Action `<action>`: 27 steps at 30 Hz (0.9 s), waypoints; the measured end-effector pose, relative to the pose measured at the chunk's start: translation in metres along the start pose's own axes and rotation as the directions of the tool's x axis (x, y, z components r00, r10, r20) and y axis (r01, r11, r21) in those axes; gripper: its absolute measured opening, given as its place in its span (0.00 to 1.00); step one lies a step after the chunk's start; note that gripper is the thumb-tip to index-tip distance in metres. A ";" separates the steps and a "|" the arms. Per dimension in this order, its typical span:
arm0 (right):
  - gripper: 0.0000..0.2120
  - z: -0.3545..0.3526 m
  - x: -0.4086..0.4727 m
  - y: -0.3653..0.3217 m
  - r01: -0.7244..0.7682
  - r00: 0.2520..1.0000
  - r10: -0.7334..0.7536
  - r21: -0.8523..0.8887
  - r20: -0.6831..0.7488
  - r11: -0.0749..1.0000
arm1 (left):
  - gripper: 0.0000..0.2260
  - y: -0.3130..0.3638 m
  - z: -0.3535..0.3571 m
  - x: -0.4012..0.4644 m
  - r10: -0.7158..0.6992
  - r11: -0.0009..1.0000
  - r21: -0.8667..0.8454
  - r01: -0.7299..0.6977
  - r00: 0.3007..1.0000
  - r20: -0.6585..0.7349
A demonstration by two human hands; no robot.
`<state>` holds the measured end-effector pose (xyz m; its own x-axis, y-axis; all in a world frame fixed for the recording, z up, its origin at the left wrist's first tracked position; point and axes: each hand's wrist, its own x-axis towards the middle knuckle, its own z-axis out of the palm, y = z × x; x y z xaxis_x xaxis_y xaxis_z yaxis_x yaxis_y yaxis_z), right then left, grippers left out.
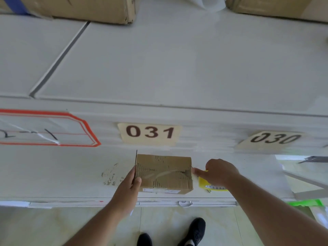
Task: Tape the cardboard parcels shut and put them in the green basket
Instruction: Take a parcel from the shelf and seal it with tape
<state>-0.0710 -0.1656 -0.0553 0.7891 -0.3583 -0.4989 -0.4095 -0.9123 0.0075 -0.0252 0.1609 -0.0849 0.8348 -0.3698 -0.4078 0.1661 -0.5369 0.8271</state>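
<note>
two hands: left hand (130, 181) steadies parcel (164, 172), right hand (219, 172) grips tape dispenser (204, 182)

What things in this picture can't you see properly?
- Yellow tape dispenser, head view: mostly hidden under the right hand, so its grip on it is unclear.
- White label on the parcel: print too small and blurred to read.
- Green basket: only a bright green edge shows, behind the right forearm.
- Big boxes at the top: cut off by the frame.
- Left hand: its fingers behind the parcel are hidden.
</note>
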 end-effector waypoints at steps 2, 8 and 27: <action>0.39 0.000 -0.001 0.000 -0.007 1.000 0.007 0.010 0.005 1.000 | 0.21 -0.002 -0.007 0.003 -0.004 1.000 0.006 0.003 0.993 0.122; 0.39 0.001 -0.001 0.000 -0.026 1.000 0.026 0.040 0.009 0.999 | 0.25 0.007 0.010 -0.003 0.307 0.723 0.680 -0.118 0.937 -0.164; 0.36 0.007 0.001 0.008 -0.009 1.000 0.008 0.113 0.012 0.994 | 0.37 0.012 0.058 0.007 0.376 0.334 0.845 -0.418 0.881 0.287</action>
<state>-0.0772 -0.1719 -0.0615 0.7804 -0.3630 -0.5092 -0.4656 -0.8809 -0.0855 -0.0483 0.1078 -0.1001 0.6475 -0.7453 -0.1591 -0.7366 -0.6656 0.1200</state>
